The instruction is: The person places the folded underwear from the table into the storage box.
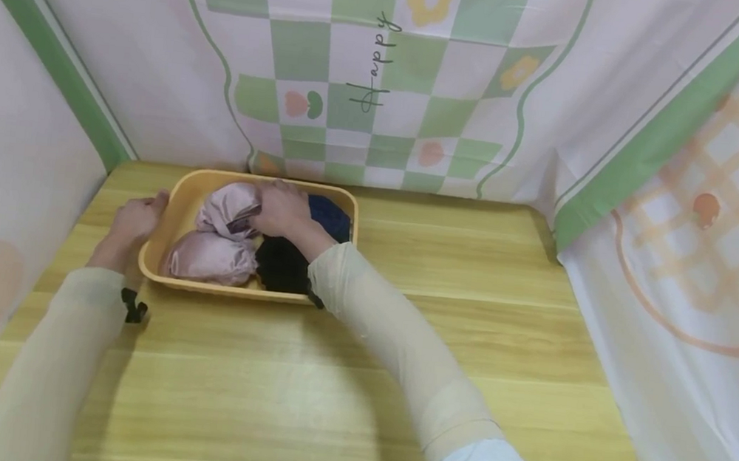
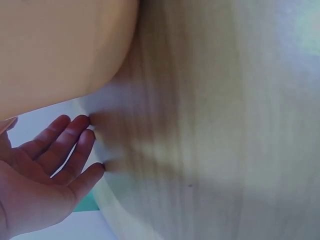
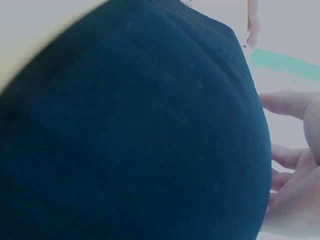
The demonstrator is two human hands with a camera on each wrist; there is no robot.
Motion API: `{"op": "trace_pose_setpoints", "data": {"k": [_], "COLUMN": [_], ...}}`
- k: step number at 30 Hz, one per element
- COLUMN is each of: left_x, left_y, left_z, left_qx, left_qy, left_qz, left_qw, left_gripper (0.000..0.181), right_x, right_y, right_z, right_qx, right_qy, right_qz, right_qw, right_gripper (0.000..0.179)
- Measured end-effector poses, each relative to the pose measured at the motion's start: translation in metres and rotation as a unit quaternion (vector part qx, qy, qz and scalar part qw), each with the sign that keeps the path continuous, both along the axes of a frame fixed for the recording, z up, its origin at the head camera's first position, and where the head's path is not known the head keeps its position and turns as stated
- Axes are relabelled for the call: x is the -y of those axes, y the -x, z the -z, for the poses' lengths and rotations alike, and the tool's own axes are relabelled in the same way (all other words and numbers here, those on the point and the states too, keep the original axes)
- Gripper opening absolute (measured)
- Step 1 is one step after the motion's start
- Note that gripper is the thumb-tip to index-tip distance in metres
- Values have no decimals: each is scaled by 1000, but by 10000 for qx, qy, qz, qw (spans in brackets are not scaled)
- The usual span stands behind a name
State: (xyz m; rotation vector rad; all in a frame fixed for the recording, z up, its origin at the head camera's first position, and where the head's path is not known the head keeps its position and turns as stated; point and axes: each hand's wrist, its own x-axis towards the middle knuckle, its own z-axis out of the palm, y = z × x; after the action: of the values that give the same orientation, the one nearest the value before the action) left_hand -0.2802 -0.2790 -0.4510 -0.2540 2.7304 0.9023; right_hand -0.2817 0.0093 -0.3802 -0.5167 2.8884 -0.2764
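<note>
A yellow-orange plastic basket [image 1: 250,293] stands at the back left of the table. Inside, on its left, lie two bundled pale pink satin garments, a front one [image 1: 213,258] and a back one [image 1: 228,206]. My right hand [image 1: 284,211] reaches in and grips the right end of the back bundle; its fingertips are partly hidden. Beneath that forearm sit a black garment [image 1: 282,263] and a navy one [image 1: 331,216]. The navy cloth [image 3: 140,120], smooth and rounded, fills most of the right wrist view. At the basket's left end, my left hand [image 2: 50,175] has its fingers extended, fingertips right at the tabletop.
The wooden table [image 1: 260,391] extends forward and right of the basket. White-and-green printed curtains [image 1: 386,61] enclose it behind and at both sides. A small black clip-like piece [image 1: 133,306] shows at my left wrist.
</note>
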Motion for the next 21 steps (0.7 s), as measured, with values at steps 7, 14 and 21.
{"op": "trace_pose_setpoints", "data": {"k": [7, 14, 21], "left_x": [0, -2, -7], "left_y": [-5, -9, -10], "left_z": [-7, -8, -9], "left_qx": [296, 279, -124], "left_qy": [-196, -208, -104], "left_qz": [161, 323, 327], "left_qw": [9992, 9989, 9993], "left_gripper": [96, 96, 84], "right_x": [-8, -15, -25], "right_y": [-6, -9, -12], "right_z": [-3, -1, -1], "right_qx": [4, 37, -96], "right_qy": [194, 412, 457], "right_qz": [-231, -417, -507], "right_qw": [9995, 9983, 9976], "right_gripper": [49, 41, 41]}}
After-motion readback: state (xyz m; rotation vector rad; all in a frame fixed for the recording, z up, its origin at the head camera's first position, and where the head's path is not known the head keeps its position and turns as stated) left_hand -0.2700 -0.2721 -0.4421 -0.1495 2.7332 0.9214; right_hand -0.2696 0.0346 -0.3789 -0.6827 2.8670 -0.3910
